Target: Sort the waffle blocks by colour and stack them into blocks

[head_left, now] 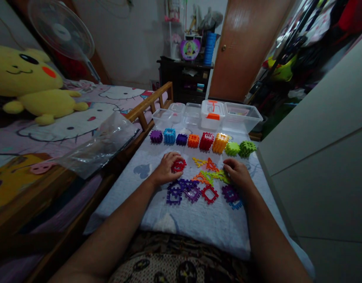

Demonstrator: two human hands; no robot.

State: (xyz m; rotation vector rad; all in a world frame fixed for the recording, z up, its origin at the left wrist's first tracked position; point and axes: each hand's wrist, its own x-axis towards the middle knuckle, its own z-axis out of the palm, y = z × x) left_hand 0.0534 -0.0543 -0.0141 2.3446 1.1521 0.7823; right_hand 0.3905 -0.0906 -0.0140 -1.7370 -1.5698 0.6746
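Observation:
My left hand (166, 169) curls around a red interlocking plastic tile (179, 165) over the cloth, fingers over its top and thumb along its near side. My right hand (237, 171) is on the other side of the loose tiles, fingers bent in and thumb close to them; whatever they hold is hidden. Beside it lies a lime green tile (222, 176). Between the hands are a yellow triangle tile (199, 161) and orange tiles (212, 164). Nearer me lie dark purple tiles (174, 195), a red square frame tile (209, 194) and a purple tile (229, 193) over a blue one.
Behind the tiles runs a row of assembled blocks, including a red block (206, 141) and a yellow block (220, 143). Clear plastic boxes (241, 118) stand at the far edge. A wooden bed rail (139, 114) borders the left, a white cabinet (322, 137) the right.

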